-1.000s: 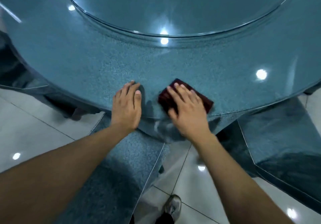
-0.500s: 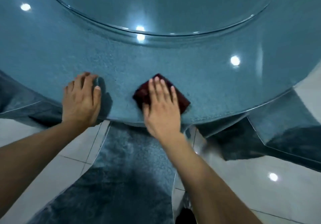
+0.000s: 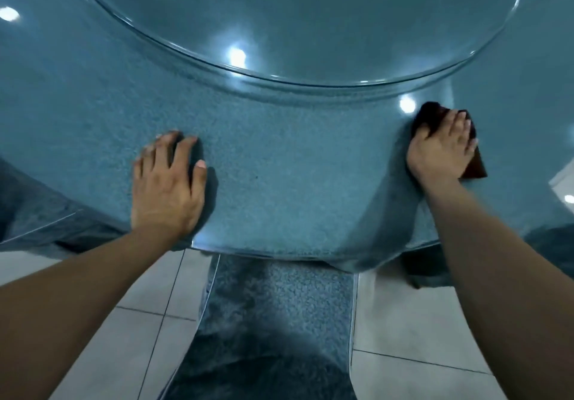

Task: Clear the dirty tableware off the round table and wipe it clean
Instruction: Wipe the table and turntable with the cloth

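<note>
The round table [image 3: 279, 157] has a glossy blue speckled top and fills the upper part of the view. A dark red cloth [image 3: 473, 163] lies on it at the right, near the rim. My right hand [image 3: 439, 148] presses flat on the cloth with fingers straight. Over at the left, my left hand [image 3: 166, 185] rests flat on the bare tabletop near the front edge, fingers spread. No tableware is in view.
A round glass turntable [image 3: 295, 11] covers the table's middle, its rim curving across the top. Below the table edge hang blue cloth-covered chair backs [image 3: 273, 322] over a pale tiled floor [image 3: 403, 322].
My right hand has slid the cloth far to the right along the table's rim. My left hand stays flat near the front edge, and the camera view has shifted.
</note>
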Demonstrator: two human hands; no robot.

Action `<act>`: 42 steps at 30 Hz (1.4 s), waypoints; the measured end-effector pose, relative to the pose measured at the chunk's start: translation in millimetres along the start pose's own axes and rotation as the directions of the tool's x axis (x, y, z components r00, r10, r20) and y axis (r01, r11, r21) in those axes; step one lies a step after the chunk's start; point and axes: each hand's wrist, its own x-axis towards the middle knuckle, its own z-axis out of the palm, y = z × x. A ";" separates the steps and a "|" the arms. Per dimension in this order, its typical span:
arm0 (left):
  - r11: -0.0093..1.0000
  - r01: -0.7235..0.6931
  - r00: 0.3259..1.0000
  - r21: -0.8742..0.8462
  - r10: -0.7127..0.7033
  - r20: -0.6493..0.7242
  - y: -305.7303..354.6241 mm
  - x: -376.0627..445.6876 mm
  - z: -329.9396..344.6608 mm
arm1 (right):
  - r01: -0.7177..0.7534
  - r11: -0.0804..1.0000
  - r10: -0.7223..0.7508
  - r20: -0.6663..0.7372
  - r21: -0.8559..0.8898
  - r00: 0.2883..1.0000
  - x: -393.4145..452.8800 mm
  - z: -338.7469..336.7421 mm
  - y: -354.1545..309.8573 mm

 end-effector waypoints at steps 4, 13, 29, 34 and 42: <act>1.000 0.015 1.000 -0.016 -0.015 0.022 0.4 -0.9 -0.9 | 0.400 0.916 -0.401 0.036 0.019 0.915 -70.7 46.1 -126.7; 1.000 0.019 0.999 -0.013 -0.018 0.033 -0.1 0.3 -2.6 | 0.713 0.690 -0.724 0.106 0.123 0.682 -124.6 53.7 -160.7; 1.000 -0.004 1.000 0.003 0.004 -0.002 -3.4 -2.1 1.2 | 0.778 0.618 -0.784 0.172 0.115 0.597 -243.8 44.5 -148.3; 0.999 0.040 0.999 0.001 -0.040 0.023 1.9 -0.8 -4.2 | 0.596 0.802 -0.593 0.146 0.026 0.792 -166.8 11.5 -26.9; 0.998 0.059 0.993 0.033 -0.062 0.098 3.3 0.2 -7.8 | 0.161 0.987 -0.161 0.028 -0.014 0.987 -169.8 -2.8 13.7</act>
